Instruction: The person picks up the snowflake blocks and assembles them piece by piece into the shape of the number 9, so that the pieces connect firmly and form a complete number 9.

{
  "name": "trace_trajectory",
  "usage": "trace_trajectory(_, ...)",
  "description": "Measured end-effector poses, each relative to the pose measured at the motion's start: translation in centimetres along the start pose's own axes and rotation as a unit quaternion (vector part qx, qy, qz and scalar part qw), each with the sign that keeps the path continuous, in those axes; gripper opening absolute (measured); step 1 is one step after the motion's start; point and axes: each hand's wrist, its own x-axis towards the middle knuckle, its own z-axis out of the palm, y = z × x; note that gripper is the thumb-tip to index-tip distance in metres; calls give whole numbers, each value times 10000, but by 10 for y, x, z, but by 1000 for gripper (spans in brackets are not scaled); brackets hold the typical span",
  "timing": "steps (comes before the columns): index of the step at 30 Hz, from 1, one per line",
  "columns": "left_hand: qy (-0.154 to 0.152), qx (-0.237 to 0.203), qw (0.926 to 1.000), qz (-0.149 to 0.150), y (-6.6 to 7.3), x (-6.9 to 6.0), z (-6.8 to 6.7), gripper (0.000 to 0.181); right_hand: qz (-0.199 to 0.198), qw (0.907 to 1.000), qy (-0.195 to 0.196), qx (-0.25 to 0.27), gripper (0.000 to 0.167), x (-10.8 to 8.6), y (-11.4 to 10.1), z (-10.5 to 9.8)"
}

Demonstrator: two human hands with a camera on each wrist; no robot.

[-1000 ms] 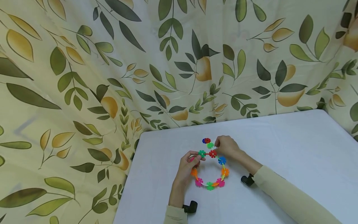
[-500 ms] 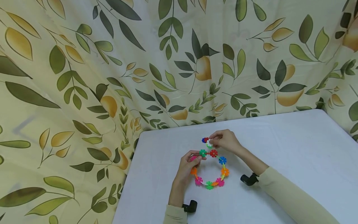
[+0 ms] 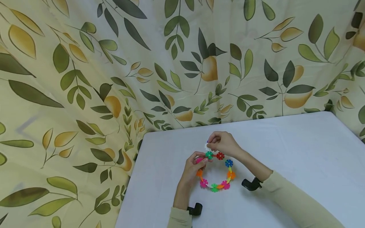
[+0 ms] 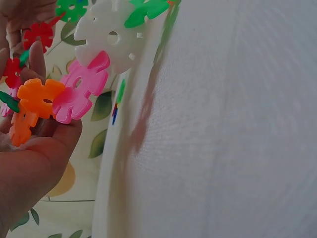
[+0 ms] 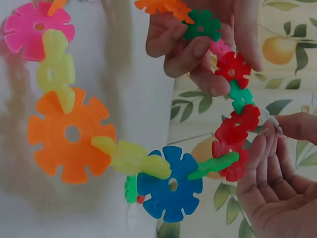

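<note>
A ring of linked, notched plastic discs in several colours hangs from my left hand [image 3: 189, 171], which grips its upper left side by a green disc [image 3: 209, 155]. In the left wrist view, orange [image 4: 39, 99], pink [image 4: 81, 89] and white [image 4: 111, 37] discs run past that hand's fingers. My right hand [image 3: 226, 144] is just above the ring and pinches a small white disc [image 3: 207, 146] between thumb and fingertips. Seen from the right wrist, the white disc [image 5: 267, 119] is close beside red discs [image 5: 237, 126]; whether they touch, I cannot tell.
The white-covered table [image 3: 285, 152] lies under both hands, with a leaf-patterned curtain [image 3: 199, 79] behind it. Small loose green and blue pieces [image 4: 118, 101] lie on the table, mostly hidden behind my right hand in the head view.
My right hand has moved left with the white disc and now covers most of the small loose pieces beyond the ring. My left hand keeps its grip almost in place.
</note>
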Motion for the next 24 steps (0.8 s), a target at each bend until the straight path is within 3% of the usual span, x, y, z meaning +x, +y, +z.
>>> trace_trajectory(10,-51,-50,9998,187,-2,1,1,30,-354,9982,135,-467,10,-4,-5,5)
trace_trajectory(18,38,-30,9999,164,0,2,3,30,-844,9916,233,-951,11,-6,-14,7)
trace_trajectory(24,85,-29,9998,161,-1,1,4,29,-958,9890,195,-1106,11,-7,-16,7)
